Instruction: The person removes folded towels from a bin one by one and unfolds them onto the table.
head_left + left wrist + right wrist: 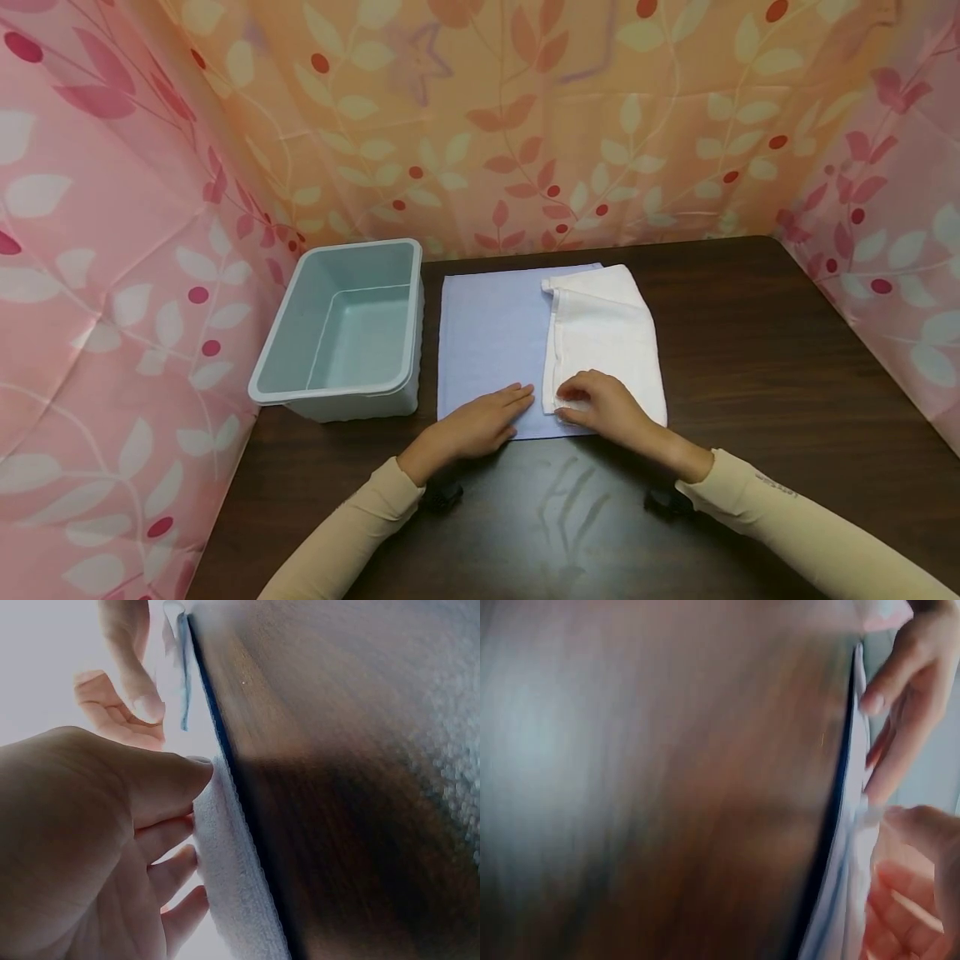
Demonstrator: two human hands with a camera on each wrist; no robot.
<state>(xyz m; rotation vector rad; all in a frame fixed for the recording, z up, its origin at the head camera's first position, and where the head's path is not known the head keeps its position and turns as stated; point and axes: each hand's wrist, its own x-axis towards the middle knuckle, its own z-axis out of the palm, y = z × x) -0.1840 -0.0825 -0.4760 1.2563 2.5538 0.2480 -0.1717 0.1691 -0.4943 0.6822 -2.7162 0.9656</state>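
Note:
A lavender cloth (491, 333) lies flat on the table, and a folded white towel (607, 333) covers its right side, its upper left corner turned unevenly. My left hand (476, 425) rests on the near edge of the lavender cloth with fingers extended. In the left wrist view its thumb (176, 776) lies along the cloth's edge. At the near left corner of the white towel, my right hand (611, 412) pinches the fabric between thumb and curved fingers. The right wrist view shows that thumb (919, 825) against the white edge.
To the left of the cloths stands a pale blue-green plastic tub (337, 400) with nothing in it. The dark wooden table (750, 350) extends to the right and toward me. Floral curtains (525, 125) hang behind and at both sides.

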